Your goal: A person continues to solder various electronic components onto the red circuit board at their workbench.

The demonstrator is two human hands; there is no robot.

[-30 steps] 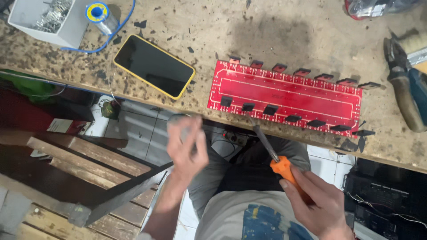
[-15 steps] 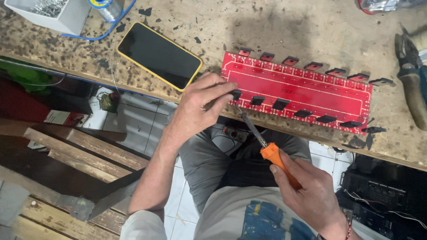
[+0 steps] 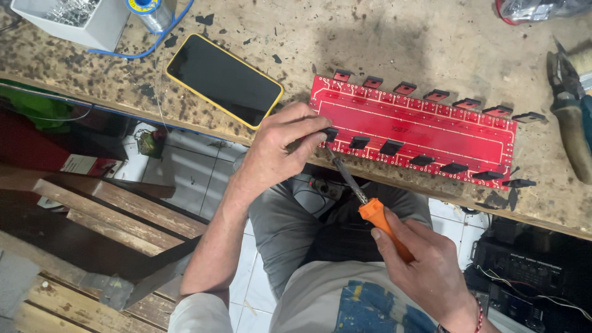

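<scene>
Red and flat, the long circuit board (image 3: 425, 132) lies at the near edge of the speckled, stained workbench (image 3: 382, 37), with small black components (image 3: 391, 147) standing in rows along both its long sides. The left hand (image 3: 280, 148) is curled nearly closed, its fingertips pinching one black component at the board's near left corner. The right hand (image 3: 425, 265) is wrapped tight around the orange handle of a soldering iron (image 3: 361, 197), whose thin metal tip reaches up to that same corner. The board looks stiff, thin and light, probably easy to slide, so it seems best held by its bare edges; the little parts look fragile where their legs meet it. Beside it to the left lies a glossy dark phone in a yellow case (image 3: 225, 80), and worn pliers (image 3: 570, 117) rest well apart on the right
</scene>
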